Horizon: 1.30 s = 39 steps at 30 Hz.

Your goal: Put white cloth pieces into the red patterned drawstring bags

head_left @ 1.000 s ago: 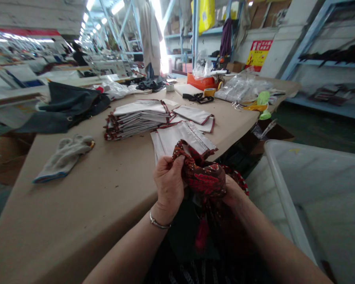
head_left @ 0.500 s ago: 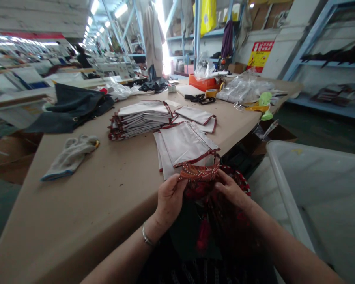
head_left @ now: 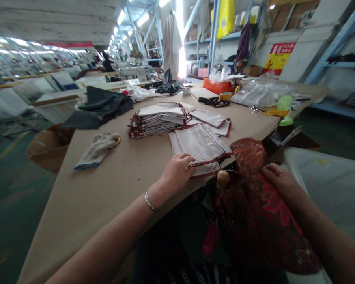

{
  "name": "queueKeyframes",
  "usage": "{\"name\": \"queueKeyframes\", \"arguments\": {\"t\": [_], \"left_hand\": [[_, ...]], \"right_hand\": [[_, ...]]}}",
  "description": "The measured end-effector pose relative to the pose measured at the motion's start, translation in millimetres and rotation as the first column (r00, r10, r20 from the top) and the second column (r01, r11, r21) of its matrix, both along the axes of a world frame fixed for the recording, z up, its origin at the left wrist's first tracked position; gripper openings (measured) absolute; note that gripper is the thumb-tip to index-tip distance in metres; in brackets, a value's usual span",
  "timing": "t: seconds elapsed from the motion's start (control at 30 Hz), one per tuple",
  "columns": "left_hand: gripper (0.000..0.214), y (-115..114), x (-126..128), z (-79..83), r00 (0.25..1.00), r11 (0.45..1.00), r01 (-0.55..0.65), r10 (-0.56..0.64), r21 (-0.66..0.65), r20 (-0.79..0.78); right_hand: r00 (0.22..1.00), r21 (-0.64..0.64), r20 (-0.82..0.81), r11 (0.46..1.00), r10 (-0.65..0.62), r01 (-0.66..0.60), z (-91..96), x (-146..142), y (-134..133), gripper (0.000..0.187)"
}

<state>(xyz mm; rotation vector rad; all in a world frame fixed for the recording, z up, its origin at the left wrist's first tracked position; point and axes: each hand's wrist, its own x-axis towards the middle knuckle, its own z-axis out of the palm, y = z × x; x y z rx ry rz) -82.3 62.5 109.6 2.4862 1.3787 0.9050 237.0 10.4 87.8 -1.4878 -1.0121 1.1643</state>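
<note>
Cloths [head_left: 202,142], two-plus, underlie left hand [head_left: 177,170]; right hand [head_left: 280,179] holds one red textile [head_left: 266,213].

It was a sewing workshop: sewing machines [head_left: 136,73] stood beneath lines of tube lights [head_left: 121,17], and red-edged cloth pieces [head_left: 198,141] lay piled on a bench [head_left: 115,201].

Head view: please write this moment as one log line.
left hand: touches pale pieces; right hand: holds red cloth; glove, stack: on table
</note>
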Motion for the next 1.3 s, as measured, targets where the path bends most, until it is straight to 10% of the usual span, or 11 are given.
{"name": "queueKeyframes", "arguments": {"t": [0.13,0.23,0.37,0.47,0.6,0.67,0.77,1.0,1.07,1.17,1.3], "left_hand": [[0.015,2.0,6.0,-10.9,0.973,1.000,0.019,-0.017,0.010,-0.230],[0.020,7.9,9.9,-12.3,0.961,1.000,-0.028,0.030,0.013,-0.274],[0.024,12.4,13.0,-6.9,0.936,0.996,-0.093,0.085,-0.008,-0.341],[0.023,12.5,14.8,1.2,0.930,0.984,-0.179,0.169,0.000,-0.326],[0.019,12.4,14.9,11.7,0.942,0.963,-0.264,0.270,0.055,-0.201],[0.016,11.6,12.7,15.1,0.942,0.955,-0.285,0.295,0.082,-0.162],[0.014,8.6,5.2,15.9,0.933,0.944,-0.312,0.326,0.108,-0.152],[0.009,-2.7,-9.8,10.6,0.911,0.940,-0.324,0.340,-0.104,0.233],[0.003,-14.9,-7.2,18.7,0.719,0.919,-0.179,0.367,-0.352,0.591],[0.011,-46.2,0.0,34.9,0.229,0.864,0.185,0.426,-0.468,0.875],[0.020,-92.8,10.7,29.6,0.159,0.759,0.374,0.514,-0.533,0.843]], "right_hand": [[0.931,-0.069,0.361,0.997,0.062,-0.040,-114.5,15.5,-15.9,0.038],[0.828,-0.035,0.561,0.999,0.012,0.009,-142.2,12.6,-18.1,0.047],[0.821,0.309,0.558,0.949,-0.123,-0.068,-75.0,-20.0,1.3,0.041],[0.746,0.581,0.646,0.740,-0.165,-0.339,2.7,-68.8,24.6,0.027],[0.306,0.268,0.951,0.628,-0.050,-0.731,56.3,-134.3,60.7,0.029],[0.075,0.048,0.997,0.696,0.008,-0.716,59.5,-151.6,78.7,0.025],[-0.033,-0.058,0.998,0.810,0.049,-0.583,56.1,-152.1,99.0,0.028],[0.201,0.161,0.977,0.855,-0.069,-0.492,73.5,-125.7,63.1,0.026],[0.288,0.216,0.956,0.799,-0.057,-0.561,70.6,-126.6,32.7,0.020],[0.380,0.197,0.922,0.753,0.076,-0.628,48.7,-128.3,-11.2,0.017],[0.801,0.297,0.513,0.812,0.309,-0.503,10.9,-125.2,-48.3,0.019]]}}
